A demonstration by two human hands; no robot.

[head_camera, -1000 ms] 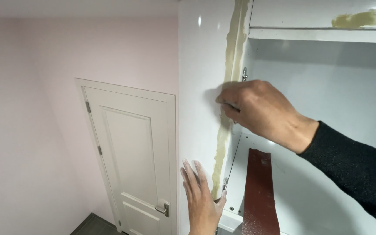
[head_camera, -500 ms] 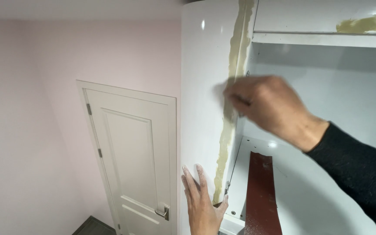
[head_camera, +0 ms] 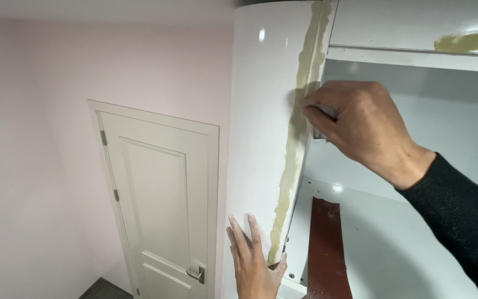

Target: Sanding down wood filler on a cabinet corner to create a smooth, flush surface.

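1. High on a white cabinet side panel [head_camera: 261, 122], a long vertical strip of yellowish filler [head_camera: 297, 149] is seen running down the front edge.
2. The right hand [head_camera: 360, 124] is held against that strip near its upper part, and a small flat tool [head_camera: 325, 113], mostly hidden, is pinched between the fingers [head_camera: 319, 108] and thumb; its working edge appears to be pressed on the filler, seemingly so the paste can be spread or smoothed.
3. The left hand [head_camera: 253, 260] is laid flat on the lower panel just beside the strip's bottom end, fingers nearly together and extended, apparently so the panel is steadied; nothing is held by it.
4. The cabinet interior [head_camera: 410, 138] is open and white; no stored items are visible, only a dark reddish-brown strip [head_camera: 325, 249] lying on its bottom shelf.
5. A second smear of filler [head_camera: 466, 41] is visible on the upper front rail.
6. To the left, a pale pink wall [head_camera: 56, 138] and a closed white door [head_camera: 156, 210] with a metal lever handle [head_camera: 196, 273] are seen.
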